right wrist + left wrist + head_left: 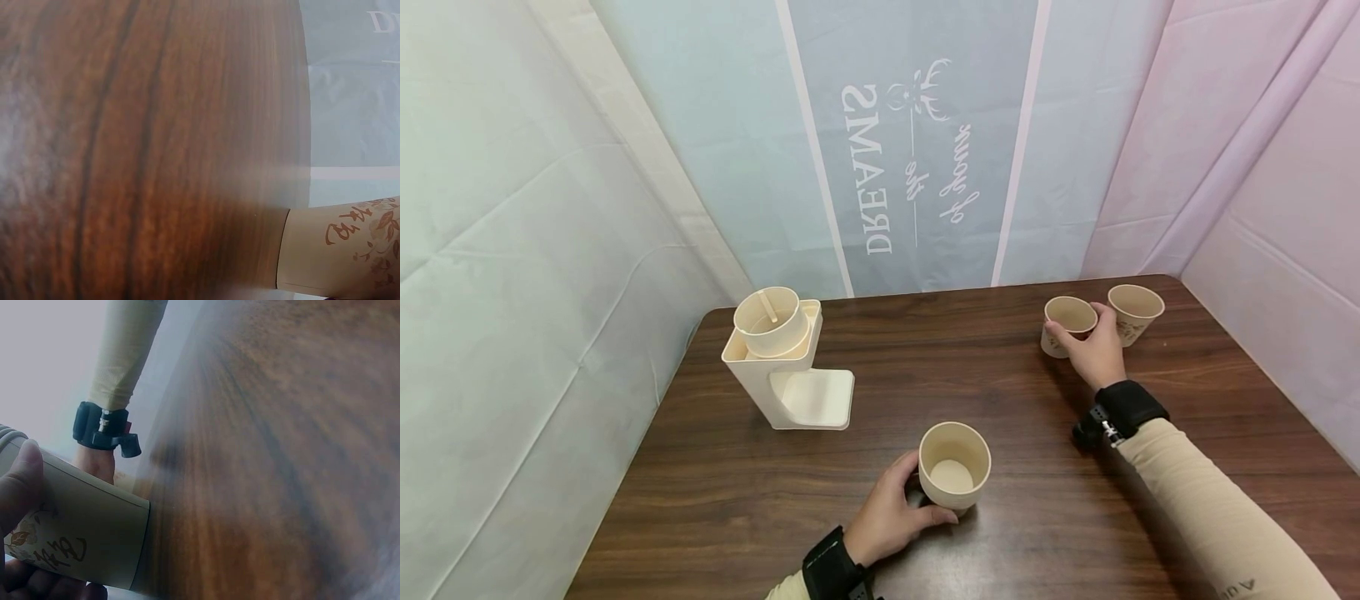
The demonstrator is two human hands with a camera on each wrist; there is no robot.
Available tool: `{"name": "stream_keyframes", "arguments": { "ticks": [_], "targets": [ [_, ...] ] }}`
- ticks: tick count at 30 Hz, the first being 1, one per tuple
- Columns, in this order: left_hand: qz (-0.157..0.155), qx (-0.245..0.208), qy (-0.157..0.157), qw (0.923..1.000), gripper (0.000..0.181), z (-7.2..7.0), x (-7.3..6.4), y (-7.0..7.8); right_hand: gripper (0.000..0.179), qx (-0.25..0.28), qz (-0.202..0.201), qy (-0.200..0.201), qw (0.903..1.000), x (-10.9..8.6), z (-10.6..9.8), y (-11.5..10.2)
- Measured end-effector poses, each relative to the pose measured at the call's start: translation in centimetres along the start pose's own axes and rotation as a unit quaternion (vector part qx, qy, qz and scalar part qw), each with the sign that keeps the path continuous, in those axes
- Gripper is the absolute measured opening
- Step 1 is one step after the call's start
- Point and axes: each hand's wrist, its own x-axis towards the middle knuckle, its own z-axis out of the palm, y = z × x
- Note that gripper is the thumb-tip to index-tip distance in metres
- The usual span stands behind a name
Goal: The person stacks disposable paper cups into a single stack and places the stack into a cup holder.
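My left hand [889, 515] grips a beige paper cup [953, 477] near the front middle of the table, thumb on one side and fingers on the other. Brown print and a leaf pattern show on this cup's side [94, 531] in the left wrist view. Far to the right, my right hand [1096, 348] holds a second paper cup [1070, 313] between thumb and fingers. That cup stands upright, and its printed side [347, 247] appears at the lower right of the right wrist view. Just beyond the fingers is a third similar cup [1137, 303].
A cream plastic stand [775, 393] with a flat base is at the left of the brown table [737, 508]. On its top sits a round cream container [772, 337] with a short stick inside. Fabric curtains [940, 267] hang along the table's back and sides.
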Motion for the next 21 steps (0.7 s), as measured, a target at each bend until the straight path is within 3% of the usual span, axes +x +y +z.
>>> {"name": "stream_keyframes", "arguments": {
  "ticks": [21],
  "targets": [
    [-0.003,-0.002,-0.003,1.0000,0.069,0.00,-0.08,-0.08,0.088,-0.011,-0.010,0.006,0.9999,-0.51,0.27,0.21]
  ]
}}
